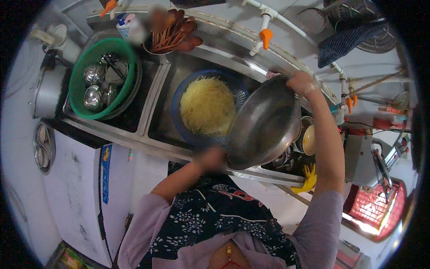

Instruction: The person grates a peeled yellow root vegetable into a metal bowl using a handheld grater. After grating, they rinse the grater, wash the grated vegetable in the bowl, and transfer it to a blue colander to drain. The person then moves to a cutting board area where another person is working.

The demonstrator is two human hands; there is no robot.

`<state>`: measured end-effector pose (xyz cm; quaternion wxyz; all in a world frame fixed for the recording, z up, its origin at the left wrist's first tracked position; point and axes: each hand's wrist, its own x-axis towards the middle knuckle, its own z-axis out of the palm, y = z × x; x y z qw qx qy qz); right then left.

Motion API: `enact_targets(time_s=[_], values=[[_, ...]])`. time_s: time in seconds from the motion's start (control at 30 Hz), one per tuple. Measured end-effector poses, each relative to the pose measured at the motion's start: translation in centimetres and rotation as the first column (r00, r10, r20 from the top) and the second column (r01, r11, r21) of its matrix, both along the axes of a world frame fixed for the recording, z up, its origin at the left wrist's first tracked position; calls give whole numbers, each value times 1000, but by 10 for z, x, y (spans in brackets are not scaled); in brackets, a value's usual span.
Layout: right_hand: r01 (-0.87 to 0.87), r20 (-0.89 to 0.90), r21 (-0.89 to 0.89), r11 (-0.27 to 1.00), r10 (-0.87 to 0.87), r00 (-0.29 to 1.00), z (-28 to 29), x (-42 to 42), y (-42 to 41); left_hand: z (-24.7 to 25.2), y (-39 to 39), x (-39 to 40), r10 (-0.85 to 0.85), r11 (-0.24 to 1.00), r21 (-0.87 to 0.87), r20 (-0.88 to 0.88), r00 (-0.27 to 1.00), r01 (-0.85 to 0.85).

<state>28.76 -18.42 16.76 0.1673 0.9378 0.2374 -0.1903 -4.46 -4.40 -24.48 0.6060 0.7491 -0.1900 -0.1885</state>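
A large metal basin [265, 124] is tilted on its side over the sink, its open mouth facing the shreds. My right hand [302, 84] grips its far rim. By the basin's near lower rim is my left hand [212, 158], blurred, so its hold cannot be made out. Pale yellow shreds, apparently shredded potato [208, 106], form a mound in a blue plastic colander [177, 116]. That colander sits in the middle compartment of the stainless steel sink [168, 90], its right side partly hidden behind the basin.
In the left compartment, a green plastic basket [74, 97] holds metal ware. Wooden spoons [179, 32] fill a container behind the divider. An orange-handled tap [265, 38] juts over the sink's back edge. Bowls [309, 139] and a yellow rubber glove [307, 180] lie at the right.
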Motion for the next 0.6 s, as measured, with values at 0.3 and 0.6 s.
enact_targets(time_s=[0.3, 0.6], values=[[940, -931, 180, -289, -359, 68, -148, -199, -205, 191, 117, 137, 594, 785, 259, -56, 802, -563], [739, -997, 3, -674, 51, 50, -235, -247, -79, 398, 119, 333, -291, 811, 451, 863, 412, -373]])
